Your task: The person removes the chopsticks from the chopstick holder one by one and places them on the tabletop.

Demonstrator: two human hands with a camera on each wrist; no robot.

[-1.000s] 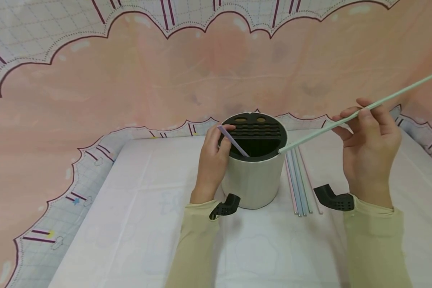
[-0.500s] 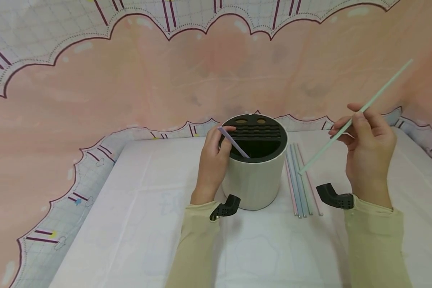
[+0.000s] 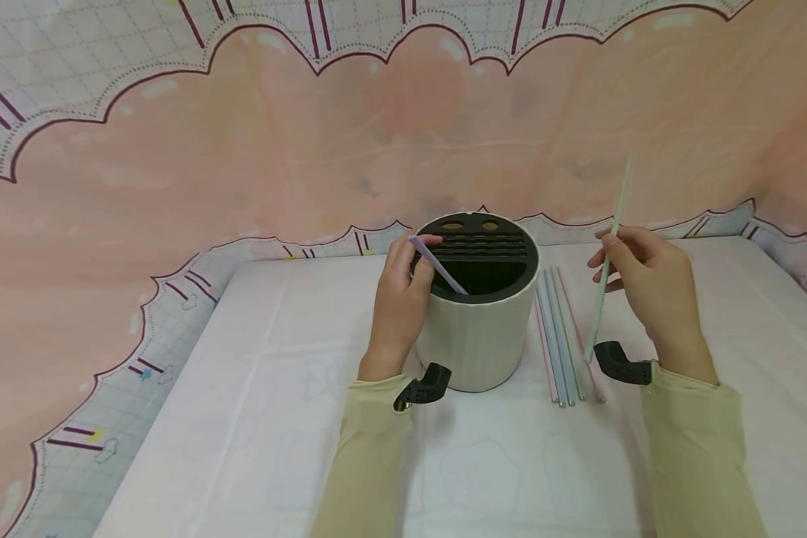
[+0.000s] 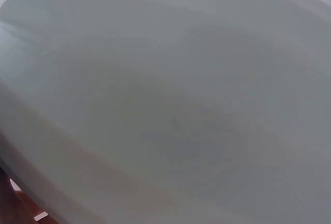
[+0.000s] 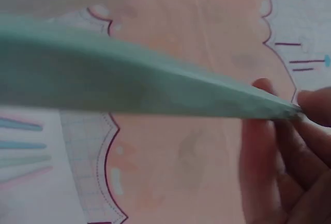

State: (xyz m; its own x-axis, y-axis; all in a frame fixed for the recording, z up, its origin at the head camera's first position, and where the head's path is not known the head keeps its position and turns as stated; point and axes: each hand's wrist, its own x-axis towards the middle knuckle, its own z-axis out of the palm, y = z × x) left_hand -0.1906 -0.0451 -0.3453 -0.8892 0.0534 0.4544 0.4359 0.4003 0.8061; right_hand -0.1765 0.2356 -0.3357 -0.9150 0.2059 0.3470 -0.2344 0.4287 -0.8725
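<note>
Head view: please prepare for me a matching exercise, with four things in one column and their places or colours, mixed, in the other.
1. Purple stick
2. Raised green stick
3. Container
4. Row of sticks

A. Pale sides, black top
B. Lying on the white table
C. Slanting down into a dark opening
D. Pinched by the right hand

Right pairs: 1-C, 2-D, 3-A, 4-B

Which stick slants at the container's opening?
The purple stick, by the left hand. The mint stick is in the right hand; the other sticks, blue, green and pink, lie on the table.
</note>
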